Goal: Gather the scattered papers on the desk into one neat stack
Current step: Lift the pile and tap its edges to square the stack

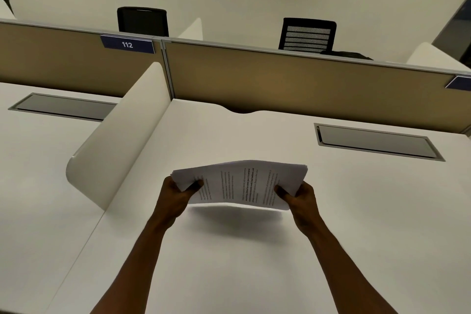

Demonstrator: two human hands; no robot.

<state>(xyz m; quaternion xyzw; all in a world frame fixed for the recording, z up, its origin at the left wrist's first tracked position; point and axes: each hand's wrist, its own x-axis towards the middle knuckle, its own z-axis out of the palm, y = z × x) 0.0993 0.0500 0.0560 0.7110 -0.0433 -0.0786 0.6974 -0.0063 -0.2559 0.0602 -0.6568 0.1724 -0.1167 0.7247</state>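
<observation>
You have the papers [244, 183] gathered as one loose white stack of printed sheets, edges uneven at the left, raised above the desk [254, 262], sagging slightly.

1 paper stack [244, 183], 2 hands, 2 chairs, 2 desk grommet trays, 1 desk [356, 211].

— What sort of place?
— An office: white desk [254, 250], tan partition [293, 84] along its far edge, label "112" [127, 44], mesh chairs [307, 34] beyond.
</observation>
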